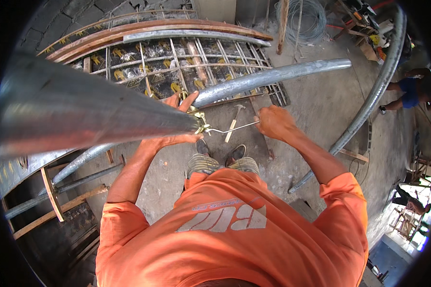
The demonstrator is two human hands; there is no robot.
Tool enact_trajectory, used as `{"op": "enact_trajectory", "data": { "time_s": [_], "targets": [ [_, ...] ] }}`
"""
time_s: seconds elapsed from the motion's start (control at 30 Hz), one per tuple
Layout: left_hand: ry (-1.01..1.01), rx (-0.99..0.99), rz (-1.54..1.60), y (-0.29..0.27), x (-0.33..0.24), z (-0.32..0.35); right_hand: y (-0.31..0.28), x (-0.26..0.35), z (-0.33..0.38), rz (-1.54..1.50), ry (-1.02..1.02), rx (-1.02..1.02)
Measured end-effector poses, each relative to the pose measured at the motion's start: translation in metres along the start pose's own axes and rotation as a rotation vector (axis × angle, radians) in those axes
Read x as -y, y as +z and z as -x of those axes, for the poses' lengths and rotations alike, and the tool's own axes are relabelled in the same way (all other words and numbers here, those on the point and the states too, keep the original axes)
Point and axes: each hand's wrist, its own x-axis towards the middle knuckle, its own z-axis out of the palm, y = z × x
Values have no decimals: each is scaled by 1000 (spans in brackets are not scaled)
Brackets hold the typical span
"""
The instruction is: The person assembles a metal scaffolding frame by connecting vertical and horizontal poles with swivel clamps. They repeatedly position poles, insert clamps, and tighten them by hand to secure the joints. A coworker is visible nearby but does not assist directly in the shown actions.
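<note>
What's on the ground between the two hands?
In the head view, a hammer lies on the concrete below the thin metal rod that runs between the left hand and right hand.

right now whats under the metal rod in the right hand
Below the thin metal rod held by the right hand, a hammer lies on the concrete floor, beside two shoes. The rod crosses the hammer's handle, hiding a short stretch of it.

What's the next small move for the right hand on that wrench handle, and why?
Probably swing the thin metal handle a short arc with the right hand while the left hand steadies the joint. The handle runs straight to the yellowish clamp fitting on the steel pipe, the right hand grips its far end, and the hammer lies unused on the floor.
</note>
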Motion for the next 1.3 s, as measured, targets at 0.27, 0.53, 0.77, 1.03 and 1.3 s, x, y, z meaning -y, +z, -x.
{"op": "enact_trajectory", "data": {
  "time_s": [0.27, 0.53, 0.77, 1.03, 1.3],
  "targets": [
    [26, 18, 173, 6, 6, -5, 155, -10, -72, -452, -169, -11],
    [-44, 121, 97, -11, -6, -3, 207, 4, -91, -745, -312, -120],
    [192, -106, 222, 10, 11, 3, 190, -1, -56, -671, -240, -86],
    [109, -66, 247, 14, 13, 4, 64, -12, -6, -233, -122, 92],
    [161, -91, 260, 5, 9, 2, -13, -5, 19, -18, -360, -22]
  ]
}}
